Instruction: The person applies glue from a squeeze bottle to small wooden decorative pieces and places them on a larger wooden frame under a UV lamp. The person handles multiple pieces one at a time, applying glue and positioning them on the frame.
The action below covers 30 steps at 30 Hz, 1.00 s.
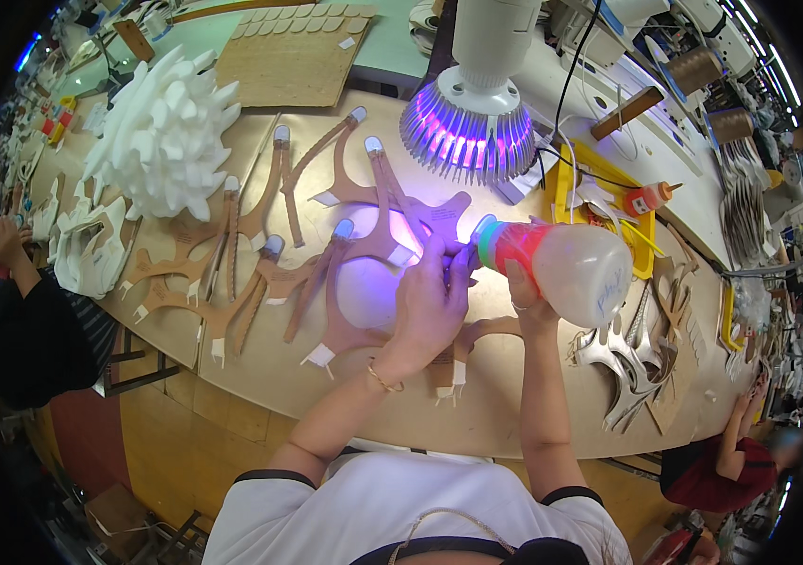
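Note:
My right hand (528, 294) is wrapped round a cloudy plastic squeeze bottle (590, 276) with a red band and a green ring at its neck. The bottle lies tilted on its side, its neck end pointing left toward my left hand (434, 301). The fingers of that hand are pinched together right beside the bottle's tip. What they hold, if anything, is hidden behind the fingers. Beneath my hands a brown shoe-upper piece (486, 328) with white tabs shows in part. Farther off, another brown upper piece (444, 215) lies under purple light.
A finned lamp (467, 127) glowing purple hangs above my hands. Several brown strap pieces (274, 278) spread left on the table, below a white spiky foam mass (166, 132). Silver strap pieces (623, 367) lie right, near a yellow tray (566, 184). Other people sit at both sides.

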Motion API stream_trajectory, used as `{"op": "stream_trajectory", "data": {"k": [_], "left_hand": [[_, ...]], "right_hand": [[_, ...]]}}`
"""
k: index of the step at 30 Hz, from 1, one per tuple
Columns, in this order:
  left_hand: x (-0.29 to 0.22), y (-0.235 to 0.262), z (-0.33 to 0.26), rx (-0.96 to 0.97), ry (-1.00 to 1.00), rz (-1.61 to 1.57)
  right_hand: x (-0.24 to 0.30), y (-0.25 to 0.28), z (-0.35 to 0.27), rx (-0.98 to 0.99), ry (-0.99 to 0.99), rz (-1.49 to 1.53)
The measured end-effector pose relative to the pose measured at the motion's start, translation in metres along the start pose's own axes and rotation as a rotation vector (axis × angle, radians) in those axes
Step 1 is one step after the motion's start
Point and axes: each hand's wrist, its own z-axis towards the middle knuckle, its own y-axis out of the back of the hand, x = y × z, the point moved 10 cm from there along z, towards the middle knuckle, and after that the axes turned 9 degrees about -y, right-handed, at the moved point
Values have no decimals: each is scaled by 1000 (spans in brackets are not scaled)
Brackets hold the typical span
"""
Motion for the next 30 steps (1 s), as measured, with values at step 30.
{"op": "stream_trajectory", "data": {"k": [30], "left_hand": [[3,-2,-7,25,5,-141]], "right_hand": [[19,-4,6,-11,170,-251]]}}
